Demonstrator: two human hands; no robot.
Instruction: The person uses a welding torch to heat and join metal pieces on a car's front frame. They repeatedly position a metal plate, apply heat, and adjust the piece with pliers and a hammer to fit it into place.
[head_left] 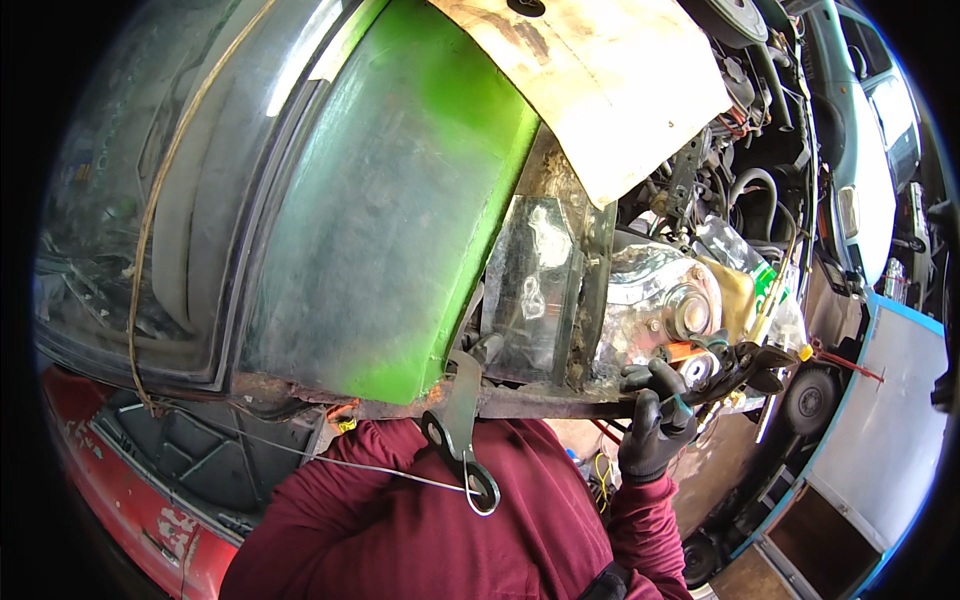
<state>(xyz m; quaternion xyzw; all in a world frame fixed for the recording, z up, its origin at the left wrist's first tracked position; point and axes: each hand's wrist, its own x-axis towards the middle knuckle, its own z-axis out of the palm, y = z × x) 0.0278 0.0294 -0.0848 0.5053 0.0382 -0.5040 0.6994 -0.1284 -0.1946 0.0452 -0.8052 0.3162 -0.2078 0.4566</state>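
My right hand [655, 432], in a dark glove, is raised by the car's front edge with its fingers curled. A thin teal thing shows at its fingertips; its kind is unclear. Just beyond lie an orange-and-silver round item [697, 371] and a dark, bulky item [748, 368]. My left sleeve [365, 445] runs under the body edge. A dark grey shape [487, 348] behind the edge may be my left hand's gloved fingers, mostly hidden. Between my arms, a flat metal plate [457, 435] with round holes hangs over the edge, a pale wire [400, 472] looped through its lower hole.
A partly green panel [390, 210] borders the windscreen [140, 230]. Beyond it are a pale sheet [620, 80], exposed engine parts [745, 170] and a rusty, bare-metal bay [650, 290]. A red car panel [100, 470] stands left; a blue-edged cabinet [870, 430] stands right.
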